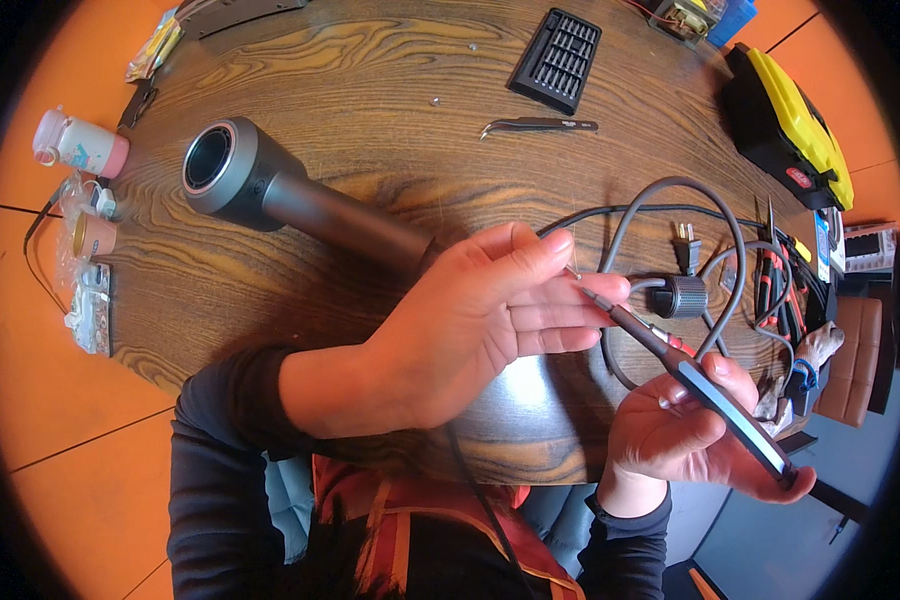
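My left hand (470, 310) is raised over the table's middle, palm turned toward me, thumb and forefinger pinched together. A tiny metal piece that looks like a small screw (574, 272) pokes out of the pinch. Close beside it is the tip of a slim precision screwdriver (715, 392), dark with a pale blue-grey strip along its handle. My right hand (680, 430) grips that screwdriver, its butt end resting against a finger. Behind my left hand lies a grey hair dryer (240, 175), its round head to the left; the hand hides the handle's end.
On the wooden table (370, 110) are a case of screwdriver bits (560, 60), bent tweezers (540, 125) and a coiled cord with a plug (687, 250). A black-yellow toolbox (790, 120) and red-handled pliers (770, 290) stand right. A cup (85, 143) sits left.
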A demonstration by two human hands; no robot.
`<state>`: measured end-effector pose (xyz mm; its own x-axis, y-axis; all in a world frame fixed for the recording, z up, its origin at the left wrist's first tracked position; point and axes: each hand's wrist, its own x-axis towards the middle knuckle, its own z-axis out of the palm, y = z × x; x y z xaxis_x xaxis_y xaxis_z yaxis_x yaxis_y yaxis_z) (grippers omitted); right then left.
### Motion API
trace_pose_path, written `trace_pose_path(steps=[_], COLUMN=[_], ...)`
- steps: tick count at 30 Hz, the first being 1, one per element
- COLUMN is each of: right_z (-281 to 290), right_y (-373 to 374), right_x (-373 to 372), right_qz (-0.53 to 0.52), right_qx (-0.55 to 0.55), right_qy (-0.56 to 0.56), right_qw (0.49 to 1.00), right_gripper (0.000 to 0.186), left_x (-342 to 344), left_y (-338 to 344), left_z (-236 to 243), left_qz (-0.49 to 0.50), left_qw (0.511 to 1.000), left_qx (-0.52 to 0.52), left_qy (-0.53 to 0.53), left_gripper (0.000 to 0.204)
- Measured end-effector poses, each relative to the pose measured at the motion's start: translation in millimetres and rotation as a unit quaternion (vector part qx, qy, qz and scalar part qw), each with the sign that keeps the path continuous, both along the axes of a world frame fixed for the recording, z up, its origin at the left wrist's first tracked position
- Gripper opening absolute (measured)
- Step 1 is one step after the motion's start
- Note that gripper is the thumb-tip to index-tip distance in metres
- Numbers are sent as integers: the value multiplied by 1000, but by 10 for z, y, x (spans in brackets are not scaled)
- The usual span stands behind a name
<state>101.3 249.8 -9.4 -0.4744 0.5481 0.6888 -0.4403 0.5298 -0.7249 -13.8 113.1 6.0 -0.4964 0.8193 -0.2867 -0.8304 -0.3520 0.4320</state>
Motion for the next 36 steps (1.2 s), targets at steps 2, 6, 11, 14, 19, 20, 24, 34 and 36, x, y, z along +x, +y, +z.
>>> trace_pose_path(steps=[2, 6, 11, 14, 19, 20, 24, 34, 36], right_z=[-11, -25, -24, -15, -19, -20, -21, -9, -12], right_y=[-8, -15, 13, 31, 50, 55, 63, 64, 67], right_x=[3, 9, 15, 18, 7, 4, 7, 17, 14], right_qz=[5, 6, -11, -21, -28, -29, -32, -31, -30], right_qx=[5, 15, 13, 15, 17, 18, 21, 28, 28], right_qy=[-6, -7, 10, 21, 30, 31, 34, 35, 35], right_qw=[1000, 1000, 1000, 999, 999, 999, 999, 999, 999], right_gripper=[46, 45, 45, 44, 44, 44, 43, 42, 42], left_x=[15, 26, 29, 27, 33, 33, 40, 60, 66], left_y=[-4, -3, -4, -5, -3, -4, -2, -1, 2], left_z=[-2, 6, 4, 0, -2, -2, -11, -41, -44], left_qz=[-4, -2, -5, -5, -1, -1, -1, 6, 6], left_qw=[1000, 1000, 1000, 1000, 1000, 1000, 1000, 1000, 1000], left_qx=[-5, -2, -5, -2, -3, -10, -1, 7, 10], left_qy=[0, -4, 5, 0, -3, 8, -1, 9, 14], left_gripper=[19, 20, 20, 20, 21, 21, 20, 21, 21])
